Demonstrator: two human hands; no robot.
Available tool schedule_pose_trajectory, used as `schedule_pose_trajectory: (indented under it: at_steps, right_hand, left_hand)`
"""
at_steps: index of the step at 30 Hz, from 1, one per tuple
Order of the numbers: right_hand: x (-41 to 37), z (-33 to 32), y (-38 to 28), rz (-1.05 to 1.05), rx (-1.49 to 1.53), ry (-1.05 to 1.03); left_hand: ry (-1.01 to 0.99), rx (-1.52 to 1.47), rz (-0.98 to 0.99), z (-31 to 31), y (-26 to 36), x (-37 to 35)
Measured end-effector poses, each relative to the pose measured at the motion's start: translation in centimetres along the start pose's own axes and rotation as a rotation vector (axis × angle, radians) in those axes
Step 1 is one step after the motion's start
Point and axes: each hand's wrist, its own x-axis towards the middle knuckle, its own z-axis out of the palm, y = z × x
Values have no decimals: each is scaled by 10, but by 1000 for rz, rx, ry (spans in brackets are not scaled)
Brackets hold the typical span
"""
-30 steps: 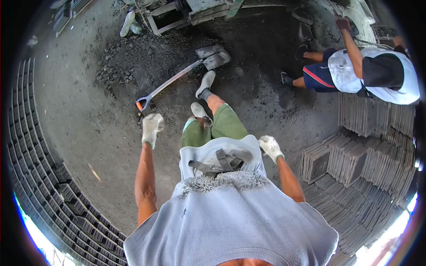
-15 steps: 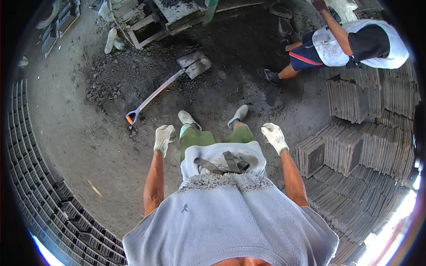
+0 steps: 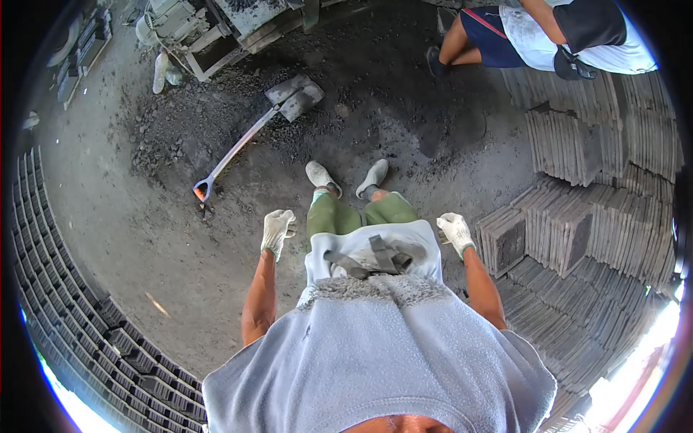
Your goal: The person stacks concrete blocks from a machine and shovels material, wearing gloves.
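Observation:
My left hand [image 3: 276, 231], in a white knit glove, hangs beside my left thigh with its fingers loosely bent and apart. Nothing shows in it. On the other side my right hand [image 3: 454, 232], gloved the same way, hangs with loosely curled fingers and holds nothing that I can see. Beyond my left hand a shovel [image 3: 240, 144] lies on the ground, its blue and orange grip towards me and its grey blade pointing away. Nearest to my right hand are stacked thin grey slabs [image 3: 501, 242]; the hand appears apart from them.
Dark loose material [image 3: 162, 137] covers the floor around the shovel. A machine frame [image 3: 216, 54] stands at the far left, with a plastic bottle [image 3: 160, 72] beside it. Another person [image 3: 530, 36] is at the upper right. Rows of dark racked pieces [image 3: 86, 310] line the left.
My view has shifted and my feet have changed position. Both hands still hang at my sides, holding nothing visible. The other person has moved towards the top edge of view.

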Motion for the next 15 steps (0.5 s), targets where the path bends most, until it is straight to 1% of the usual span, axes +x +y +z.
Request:
schedule_pose_trajectory:
  at_steps: [1, 3, 7, 8, 11, 12, 15]
  right_hand:
    - [1, 6, -7, -33, 19, -5]
    - [2, 22, -23, -99, 57, -16]
    - [10, 68, -41, -148, -41, -114]
    - [8, 73, -42, -162, -137, -120]
    - [-13, 78, -68, -242, -188, -112]
    - [-20, 75, -71, -304, -211, -118]
    - [-16, 65, -66, -341, -263, -45]
  left_hand:
    - [6, 2, -24, -4, -5, 5]
    - [29, -10, 8, -26, -3, 15]
    - [106, -135, 63, -66, 8, 16]
    - [132, -163, 68, -72, 9, 15]
    - [153, -171, 102, -74, 27, 18]
    - [145, -154, 125, -72, 42, 25]
    - [77, -140, 229, -66, 78, 30]
